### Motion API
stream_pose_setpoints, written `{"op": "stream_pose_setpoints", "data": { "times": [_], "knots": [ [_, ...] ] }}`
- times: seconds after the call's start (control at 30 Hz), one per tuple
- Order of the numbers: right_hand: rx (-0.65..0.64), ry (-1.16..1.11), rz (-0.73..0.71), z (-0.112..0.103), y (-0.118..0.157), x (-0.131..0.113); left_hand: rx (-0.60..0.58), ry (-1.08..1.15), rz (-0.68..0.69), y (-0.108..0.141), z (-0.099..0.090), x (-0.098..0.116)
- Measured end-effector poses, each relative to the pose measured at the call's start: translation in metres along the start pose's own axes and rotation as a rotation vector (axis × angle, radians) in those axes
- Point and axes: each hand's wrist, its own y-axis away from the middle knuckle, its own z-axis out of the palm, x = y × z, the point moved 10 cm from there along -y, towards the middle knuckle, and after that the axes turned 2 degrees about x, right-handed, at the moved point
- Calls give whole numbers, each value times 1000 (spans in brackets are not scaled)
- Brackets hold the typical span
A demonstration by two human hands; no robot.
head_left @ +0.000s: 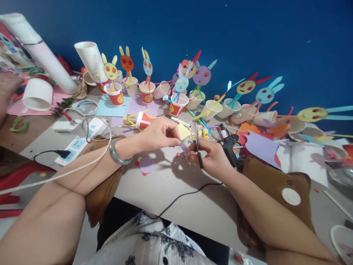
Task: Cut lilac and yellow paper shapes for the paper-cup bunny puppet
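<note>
While the left hand [162, 134] pinches a small purple paper piece [183, 146], the right hand [214, 157] grips black-handled metal scissors [197, 145] beside it.

cups [115, 96] stand on the surface [143, 187] before the wall [256, 40] across the upper middle, a power strip [78, 144] lies at left, and scissors [200, 159] sit in the right hand [216, 157] near centre.

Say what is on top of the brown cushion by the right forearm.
A round white disc lies on the brown cushion. The right forearm crosses the cushion, hiding whatever is beneath it there.
</note>
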Motion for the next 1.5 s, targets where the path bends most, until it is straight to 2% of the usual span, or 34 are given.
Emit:
{"op": "stream_pose_setpoints", "data": {
  "times": [0.17,0.47,0.63,0.73,1.17,1.5],
  "knots": [
    [-3,-119,83,3,0,7,41,206,-101,1,0,-11],
    [140,-257,173,-3,6,21,148,400,-183,2,2,-16],
    [133,-276,181,1,9,21,-24,402,-206,3,27,-21],
    [130,-278,195,3,11,21,-61,403,-215,4,31,-22],
    [75,-318,213,6,12,13,-22,495,-277,8,31,-25],
    [27,-348,234,10,9,10,67,488,-239,7,16,-29]
  ]
}}
